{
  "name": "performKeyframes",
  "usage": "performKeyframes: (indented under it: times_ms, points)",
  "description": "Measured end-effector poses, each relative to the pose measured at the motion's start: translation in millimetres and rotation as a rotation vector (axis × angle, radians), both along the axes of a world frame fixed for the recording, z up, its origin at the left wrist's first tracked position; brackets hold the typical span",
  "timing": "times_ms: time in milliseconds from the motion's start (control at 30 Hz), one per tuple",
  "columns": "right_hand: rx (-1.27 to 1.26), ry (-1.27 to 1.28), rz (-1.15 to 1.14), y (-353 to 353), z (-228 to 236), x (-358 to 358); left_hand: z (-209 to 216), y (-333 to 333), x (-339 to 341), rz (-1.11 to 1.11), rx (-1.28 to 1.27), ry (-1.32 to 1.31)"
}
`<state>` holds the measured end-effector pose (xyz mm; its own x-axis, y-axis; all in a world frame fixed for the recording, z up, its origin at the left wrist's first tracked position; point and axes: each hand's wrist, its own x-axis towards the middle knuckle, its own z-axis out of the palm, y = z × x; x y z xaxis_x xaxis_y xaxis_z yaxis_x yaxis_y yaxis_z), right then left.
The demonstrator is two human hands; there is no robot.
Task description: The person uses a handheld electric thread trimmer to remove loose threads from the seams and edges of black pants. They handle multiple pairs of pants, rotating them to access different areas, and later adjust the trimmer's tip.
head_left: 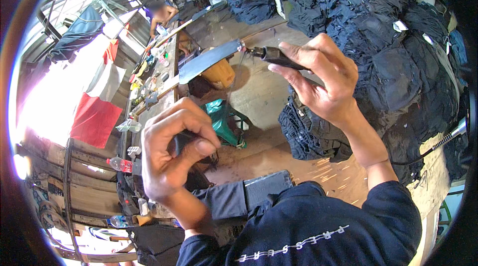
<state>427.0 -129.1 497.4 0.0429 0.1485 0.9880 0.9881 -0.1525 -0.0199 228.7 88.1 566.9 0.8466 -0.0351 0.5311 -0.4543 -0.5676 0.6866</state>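
Note:
My right hand [323, 72] is raised at centre right, its thumb and fingers closed round the black handle of a small hand tool [284, 58]. The tool's narrow dark tip points left, and its exact kind cannot be made out. Reddish bits and thin dark strands show near that tip. Lower and to the left, my left hand [172, 151] is raised with its fingers curled and the thumb close to the forefinger. Whatever it may pinch is hidden or too small to name. The two hands are well apart.
Dark garments form a large heap [368, 42] at the right. Beyond my hands are a grey-blue board [209, 62], a yellow bucket [219, 75] and a green plastic stool [226, 126]. A cluttered bench [169, 62] runs along the left, with a bottle [119, 165] nearer. Another person [162, 15] sits farther off.

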Motion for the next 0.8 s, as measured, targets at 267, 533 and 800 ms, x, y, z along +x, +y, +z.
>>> performKeyframes:
  times_ms: [267,533,800]
  points:
    - [0.040,-0.104,0.082,9.9,6.2,-3.6,-36.7,20.0,19.8,0.002,-0.693,-0.412]
    - [-0.041,-0.133,0.055,7.3,7.4,-13.0,-35.8,19.0,35.8,-0.584,-0.822,-0.368]
    - [-0.077,-0.167,0.002,1.6,10.0,-11.4,-22.5,-17.2,44.5,0.181,-0.412,-0.312]
